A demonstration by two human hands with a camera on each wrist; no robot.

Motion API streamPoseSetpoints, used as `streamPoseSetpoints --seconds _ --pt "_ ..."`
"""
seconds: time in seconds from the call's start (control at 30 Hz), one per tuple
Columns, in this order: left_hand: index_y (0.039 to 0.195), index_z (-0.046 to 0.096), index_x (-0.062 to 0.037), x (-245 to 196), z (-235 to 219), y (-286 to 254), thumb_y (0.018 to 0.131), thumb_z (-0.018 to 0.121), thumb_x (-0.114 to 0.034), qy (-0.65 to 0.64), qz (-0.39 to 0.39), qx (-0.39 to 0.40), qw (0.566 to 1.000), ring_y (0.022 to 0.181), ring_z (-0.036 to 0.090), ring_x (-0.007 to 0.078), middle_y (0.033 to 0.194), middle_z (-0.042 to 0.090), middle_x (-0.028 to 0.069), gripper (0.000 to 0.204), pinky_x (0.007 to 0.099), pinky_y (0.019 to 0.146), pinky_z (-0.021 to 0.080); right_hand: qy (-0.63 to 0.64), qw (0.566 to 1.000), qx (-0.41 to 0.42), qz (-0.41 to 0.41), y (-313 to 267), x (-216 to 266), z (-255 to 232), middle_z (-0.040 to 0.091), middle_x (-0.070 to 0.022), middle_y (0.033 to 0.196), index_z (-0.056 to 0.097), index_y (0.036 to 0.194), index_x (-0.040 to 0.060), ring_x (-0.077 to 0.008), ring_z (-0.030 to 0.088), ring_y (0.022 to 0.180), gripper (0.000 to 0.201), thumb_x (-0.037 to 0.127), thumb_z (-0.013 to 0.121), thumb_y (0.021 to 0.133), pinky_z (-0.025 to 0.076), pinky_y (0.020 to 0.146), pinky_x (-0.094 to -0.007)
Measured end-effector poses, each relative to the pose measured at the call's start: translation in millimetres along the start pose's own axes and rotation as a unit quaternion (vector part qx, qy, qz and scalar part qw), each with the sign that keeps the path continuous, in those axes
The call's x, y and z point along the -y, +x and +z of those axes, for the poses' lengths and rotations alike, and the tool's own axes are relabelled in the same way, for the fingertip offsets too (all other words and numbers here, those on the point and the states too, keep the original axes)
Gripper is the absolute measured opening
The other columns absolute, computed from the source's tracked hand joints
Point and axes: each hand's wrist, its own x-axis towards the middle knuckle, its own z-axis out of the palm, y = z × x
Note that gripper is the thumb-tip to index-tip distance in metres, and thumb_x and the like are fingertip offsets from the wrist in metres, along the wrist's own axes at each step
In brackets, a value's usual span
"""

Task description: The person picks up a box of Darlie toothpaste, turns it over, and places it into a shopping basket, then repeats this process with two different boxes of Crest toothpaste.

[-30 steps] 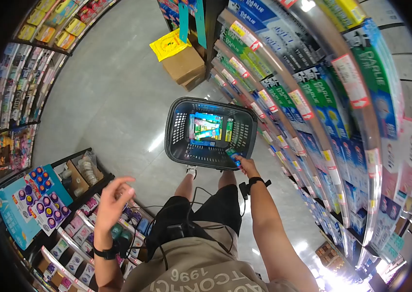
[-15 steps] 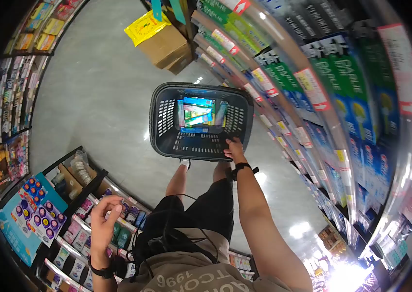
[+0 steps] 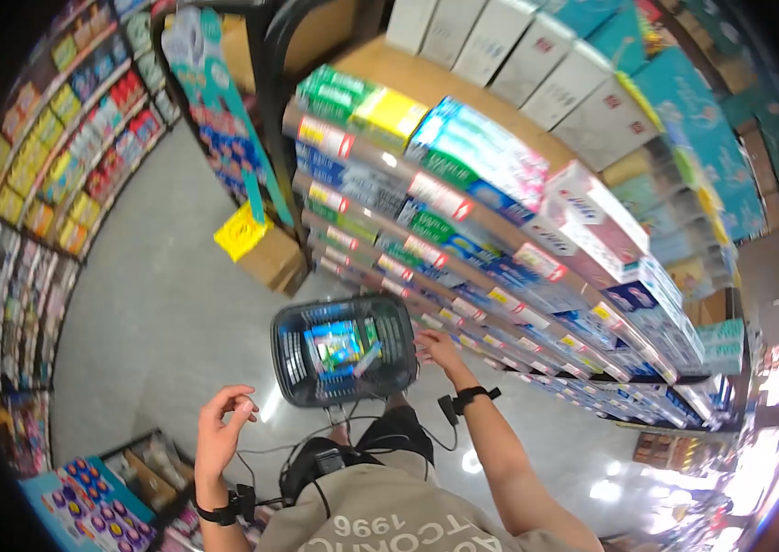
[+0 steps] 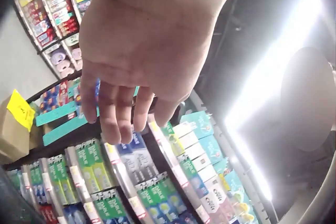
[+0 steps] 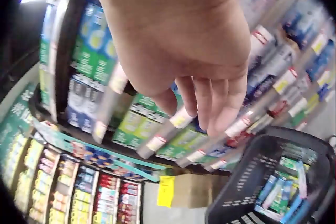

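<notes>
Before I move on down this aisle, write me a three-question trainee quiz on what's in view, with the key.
1. Multiple choice: what lies in the basket?
a) oranges
b) packs
c) shoes

2. True or false: the right grip is holding a pack.

3. Short answer: what colour is the item lying on the cardboard box on the floor?

Key:
1. b
2. False; nothing shows in its fingers.
3. Yellow

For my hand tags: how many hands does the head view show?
2: the left hand, to the left of the basket; the right hand, just to its right. Neither looks hidden.
</notes>
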Motion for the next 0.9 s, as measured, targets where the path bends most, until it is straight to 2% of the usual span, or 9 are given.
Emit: streamPoseSetpoints --seconds 0.2,0.33,0.4,0.47,0.53,0.6,0.7,0.77,0.9 --pt "0.114 0.068 0.0020 -30 -29 3 0.099 0.065 -0.013 -0.042 0.105 -0.016 0.993 0.081 0.066 0.0162 0.086 0.066 0.0059 0.021 0.0308 0.077 0.055 -0.059 0.969 0.003 -0.239 -108 169 -1 0.075 -0.0044 0.102 0.068 0.126 0.0066 -0.0127 0.070 0.084 0.035 0.029 0.070 0.099 0.056 0.072 -0.0291" --pt "0.114 0.068 0.0025 -38 -38 -5 0.099 0.064 -0.012 -0.048 0.136 -0.014 0.989 0.081 0.065 0.0160 0.086 0.067 0.0066 0.021 0.0306 0.077 0.054 -0.109 0.894 -0.052 -0.432 -176 267 9 0.075 -0.0045 0.097 0.071 0.117 0.0016 -0.0128 0.069 0.085 0.030 0.024 0.070 0.098 0.056 0.074 -0.0327" --pt "0.114 0.068 0.0026 -40 -40 -9 0.099 0.064 -0.012 -0.055 0.143 -0.013 0.988 0.081 0.065 0.0160 0.086 0.067 0.0070 0.021 0.0304 0.077 0.054 -0.147 0.827 -0.097 -0.534 -191 307 8 0.076 -0.0080 0.096 0.071 0.115 0.0009 -0.0177 0.071 0.085 0.030 0.024 0.070 0.097 0.056 0.077 -0.0349" --pt "0.114 0.068 0.0026 -39 -43 -13 0.099 0.063 -0.012 -0.063 0.144 -0.016 0.987 0.080 0.065 0.0161 0.086 0.068 0.0075 0.021 0.0302 0.077 0.053 -0.262 0.787 -0.210 -0.517 -229 359 11 0.076 -0.0135 0.096 0.073 0.110 0.0035 -0.0266 0.073 0.088 0.025 0.024 0.069 0.095 0.057 0.079 -0.0395" --pt "0.114 0.068 0.0025 -36 -44 -15 0.100 0.063 -0.012 -0.073 0.150 -0.018 0.986 0.080 0.065 0.0161 0.086 0.069 0.0080 0.021 0.0300 0.077 0.053 -0.403 0.623 -0.348 -0.573 -241 402 11 0.075 -0.0159 0.094 0.074 0.101 0.0057 -0.0340 0.073 0.088 0.021 0.024 0.069 0.093 0.058 0.076 -0.0443" --pt "0.114 0.068 0.0025 -35 -47 -20 0.100 0.063 -0.011 -0.075 0.155 -0.023 0.985 0.079 0.065 0.0162 0.085 0.069 0.0085 0.021 0.0301 0.077 0.053 -0.438 0.562 -0.380 -0.590 -201 437 -8 0.075 -0.0172 0.091 0.074 0.094 0.0053 -0.0371 0.073 0.085 0.016 0.018 0.065 0.092 0.058 0.074 -0.0485" --pt "0.114 0.067 0.0024 -35 -53 -27 0.100 0.063 -0.012 -0.078 0.167 -0.036 0.982 0.078 0.065 0.0166 0.084 0.069 0.0094 0.021 0.0305 0.076 0.053 -0.556 0.577 -0.406 -0.440 -151 473 -36 0.075 -0.0192 0.095 0.074 0.096 0.0057 -0.0396 0.073 0.088 0.018 0.018 0.064 0.088 0.059 0.076 -0.0495" --pt "0.114 0.066 0.0021 -21 -64 -33 0.100 0.063 -0.014 -0.098 0.175 -0.045 0.979 0.076 0.066 0.0173 0.084 0.069 0.0102 0.021 0.0311 0.075 0.054 -0.581 0.592 -0.401 -0.389 -126 481 -54 0.075 -0.0210 0.095 0.074 0.093 0.0048 -0.0396 0.073 0.089 0.018 0.017 0.064 0.085 0.059 0.077 -0.0506" --pt "0.113 0.064 0.0004 -10 -87 -54 0.105 0.057 -0.022 -0.233 0.183 -0.107 0.949 0.072 0.065 0.0188 0.080 0.067 0.0117 0.025 0.0329 0.069 0.054 -0.578 0.611 -0.392 -0.373 -91 482 -70 0.075 -0.0221 0.092 0.074 0.084 0.0024 -0.0401 0.074 0.090 0.017 0.017 0.065 0.081 0.059 0.079 -0.0508"
